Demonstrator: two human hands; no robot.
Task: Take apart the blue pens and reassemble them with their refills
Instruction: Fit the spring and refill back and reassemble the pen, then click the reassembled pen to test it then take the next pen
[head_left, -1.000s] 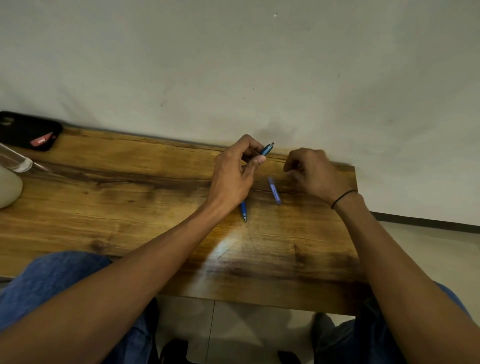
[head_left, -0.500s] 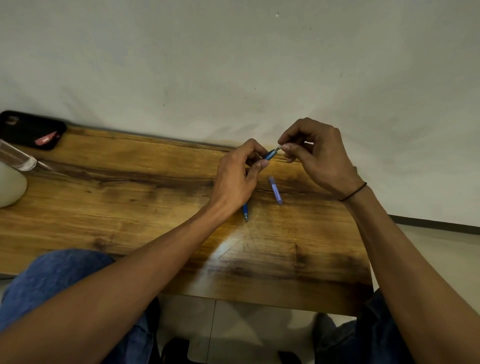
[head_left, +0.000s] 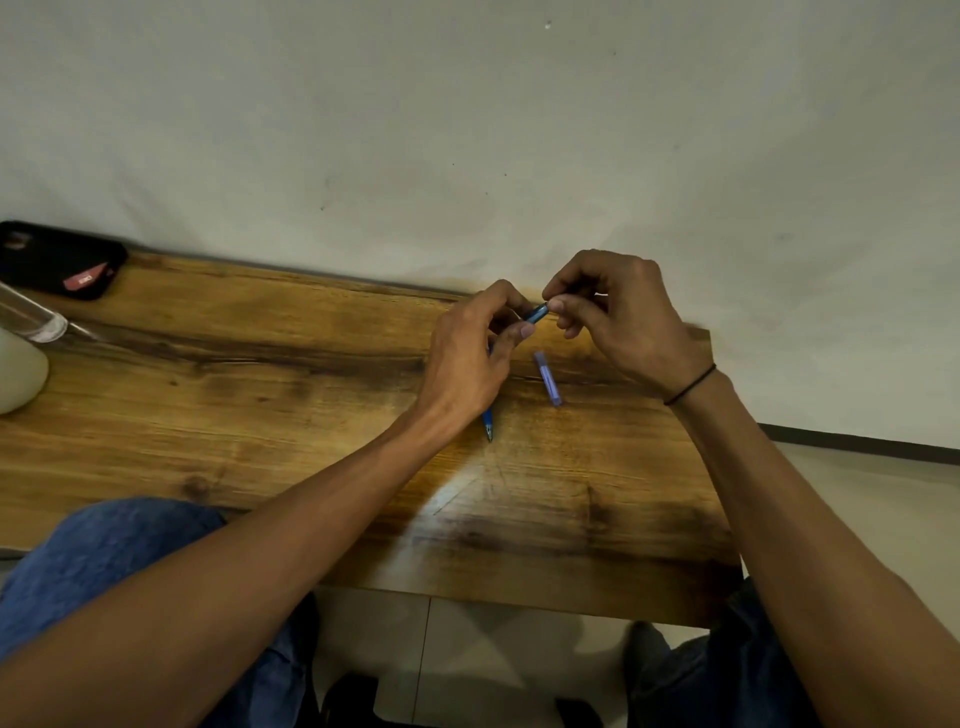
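Both hands meet over the table (head_left: 260, 415): left hand (head_left: 470, 358) steadies a blue pen (head_left: 535, 314) while right hand (head_left: 618, 312) pinches its tip, probably to work it apart

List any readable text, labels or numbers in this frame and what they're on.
Red tag on the black case, far left of the table: light lettering, too small and blurred to read.
Blue pen held by both hands: no print visible.
Blue pen piece lying on the table: no print visible.
Nothing else bears text.
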